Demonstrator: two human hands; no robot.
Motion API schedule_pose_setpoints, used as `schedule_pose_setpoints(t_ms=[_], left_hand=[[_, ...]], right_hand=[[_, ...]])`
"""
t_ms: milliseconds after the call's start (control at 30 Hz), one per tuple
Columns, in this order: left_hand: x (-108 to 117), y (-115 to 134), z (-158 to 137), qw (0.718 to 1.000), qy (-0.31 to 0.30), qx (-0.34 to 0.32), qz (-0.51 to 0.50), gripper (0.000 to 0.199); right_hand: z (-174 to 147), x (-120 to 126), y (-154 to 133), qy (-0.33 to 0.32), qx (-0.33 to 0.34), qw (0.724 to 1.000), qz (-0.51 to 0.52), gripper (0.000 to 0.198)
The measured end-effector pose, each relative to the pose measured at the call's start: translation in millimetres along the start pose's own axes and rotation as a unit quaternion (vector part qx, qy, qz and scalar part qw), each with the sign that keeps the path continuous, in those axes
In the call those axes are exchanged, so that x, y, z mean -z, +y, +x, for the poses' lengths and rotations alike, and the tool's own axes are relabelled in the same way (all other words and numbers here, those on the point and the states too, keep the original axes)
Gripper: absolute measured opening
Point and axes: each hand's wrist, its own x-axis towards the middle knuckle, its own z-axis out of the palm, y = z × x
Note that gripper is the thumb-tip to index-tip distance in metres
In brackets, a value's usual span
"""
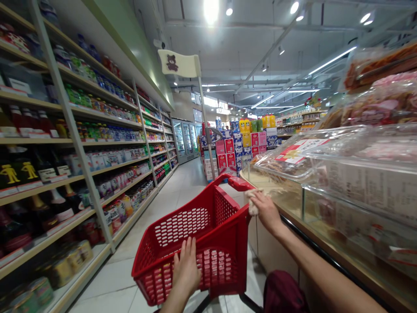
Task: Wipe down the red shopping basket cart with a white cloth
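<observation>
A red plastic shopping cart (pixel 182 215) with perforated sides stands in the aisle in front of me. My left hand (pixel 186 269) lies flat against the cart's near side, its fingers stretched toward the upper rim. A crumpled, cream-coloured cloth (pixel 256 202) is under my right hand (pixel 265 211), whose fingers press it against the rear corner beside the red handle (pixel 241 183). Part of the cloth is hidden beneath the fingers. From the cart rises a pole with a cream flag (pixel 180 64) bearing a brown bear.
Shelves (pixel 110 169) of bottles and packets line the left side. On the right, close to my arm, a display counter (pixel 293 204) holds clear plastic food boxes (pixel 299 152). Stacked drink cartons (pixel 226 154) stand ahead, and glass-door fridges (pixel 185 137) are farther back.
</observation>
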Motion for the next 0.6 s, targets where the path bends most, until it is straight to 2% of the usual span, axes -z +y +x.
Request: schedule_pose_setpoints(t_ms=[67, 133, 200, 233, 333, 400, 467, 567, 600], left_hand=[[1, 1, -1, 1.000, 0.002, 0.002, 0.000, 0.082], [2, 1, -1, 1.000, -0.001, 0.005, 0.000, 0.082], [3, 1, -2, 1.000, -0.005, 0.006, 0.001, 0.083], [3, 1, -2, 1.000, -0.005, 0.007, 0.001, 0.084], [0, 1, -1, 1.000, 0.004, 0.007, 0.004, 0.084], [-3, 0, 0, 1.000, 0.011, 0.009, 0.006, 0.083], [-5, 0, 0, 1.000, 0.016, 0.010, 0.010, 0.083], [-8, -2, 1, 1.000, 0.015, 0.007, 0.019, 0.084], [-9, -2, 1, 1.000, 0.015, 0.007, 0.020, 0.085]], right_hand=[[-11, -20, -18, -0.049, 0.052, 0.996, -0.044, 0.040], [-24, -36, -32, -0.086, 0.142, 0.985, -0.039, 0.039], [-23, -40, -31, -0.100, 0.188, 0.976, -0.035, 0.037], [-18, -36, -24, -0.099, 0.179, 0.978, -0.046, 0.036], [3, -19, 1, -0.069, 0.063, 0.989, -0.119, 0.037], [7, -16, 4, -0.055, 0.017, 0.987, -0.149, 0.038], [-2, -22, -5, -0.053, 0.049, 0.989, -0.131, 0.039], [-15, -31, -16, -0.070, 0.152, 0.983, -0.075, 0.040], [-15, -31, -15, -0.074, 0.156, 0.982, -0.069, 0.042]])
